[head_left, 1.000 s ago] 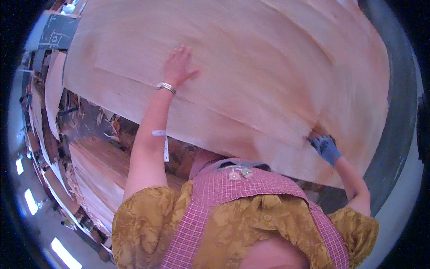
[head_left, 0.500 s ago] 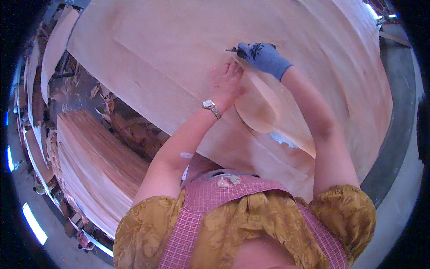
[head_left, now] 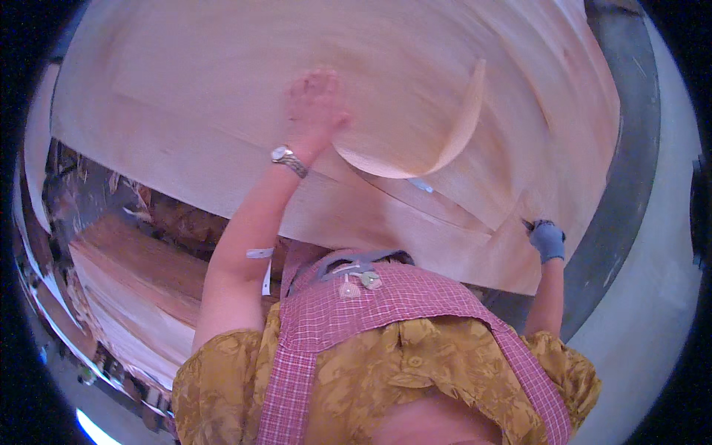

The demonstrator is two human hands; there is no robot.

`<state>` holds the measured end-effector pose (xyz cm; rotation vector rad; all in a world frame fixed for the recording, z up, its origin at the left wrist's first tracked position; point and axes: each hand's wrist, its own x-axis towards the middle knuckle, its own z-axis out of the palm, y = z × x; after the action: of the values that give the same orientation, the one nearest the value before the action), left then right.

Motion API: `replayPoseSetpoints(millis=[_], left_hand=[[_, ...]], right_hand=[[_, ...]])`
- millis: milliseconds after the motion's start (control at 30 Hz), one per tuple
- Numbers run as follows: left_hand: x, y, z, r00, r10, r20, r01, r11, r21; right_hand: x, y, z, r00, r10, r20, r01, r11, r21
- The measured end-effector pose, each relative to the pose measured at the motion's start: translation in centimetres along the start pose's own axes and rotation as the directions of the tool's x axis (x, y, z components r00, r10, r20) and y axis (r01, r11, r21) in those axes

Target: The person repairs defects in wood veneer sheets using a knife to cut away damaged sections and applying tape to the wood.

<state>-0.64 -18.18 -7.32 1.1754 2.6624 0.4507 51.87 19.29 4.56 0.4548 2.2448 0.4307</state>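
A large pale wood veneer sheet (head_left: pixel 208 81) spreads in front of me, over other sheets. My left hand (head_left: pixel 317 107), bare and with a watch at the wrist, lies on it with fingers spread, slightly blurred. Far to the right, near the sheet's right edge, my right hand (head_left: pixel 547 241) in a blue-grey glove is closed around a small dark knife-like tool (head_left: pixel 527 224), its tip at the veneer. Between the hands a thin strip of veneer (head_left: pixel 452 144) curls up off the surface. A light blue patch (head_left: pixel 420 185) shows beneath the strip.
To the left, lower down, stands a stack of reddish-brown veneer (head_left: pixel 141 259) with a pale side. Torn wood scraps (head_left: pixel 174 222) lie between it and the large sheet. A dark grey band (head_left: pixel 630 148) curves along the right, beside a paler floor (head_left: pixel 653 245).
My right hand has swept from beside the left hand at the far middle to the near right, tool still in it. The left hand appears further left in view. The strip now curls up freely.
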Motion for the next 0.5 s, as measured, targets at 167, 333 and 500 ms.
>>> replayPoseSetpoints(millis=[167, 333, 500], left_hand=[[-0.6, -1.8, 1.3, 0.997, 0.022, -0.069, -0.015, 0.994, 0.109], [-0.1, -0.5, -0.6, 0.997, 0.077, -0.028, -0.070, 0.982, 0.177], [0.1, -1.2, -1.1, 0.997, 0.062, 0.054, -0.074, 0.970, 0.234]], right_hand=[[5.3, -7.1, -16.3, 0.900, 0.257, -0.351, 0.035, 0.762, 0.646], [16.3, -16.0, -22.5, 0.512, -0.131, -0.849, 0.724, 0.598, 0.344], [11.7, -16.1, -18.9, 0.769, -0.228, -0.597, 0.555, 0.701, 0.447]])
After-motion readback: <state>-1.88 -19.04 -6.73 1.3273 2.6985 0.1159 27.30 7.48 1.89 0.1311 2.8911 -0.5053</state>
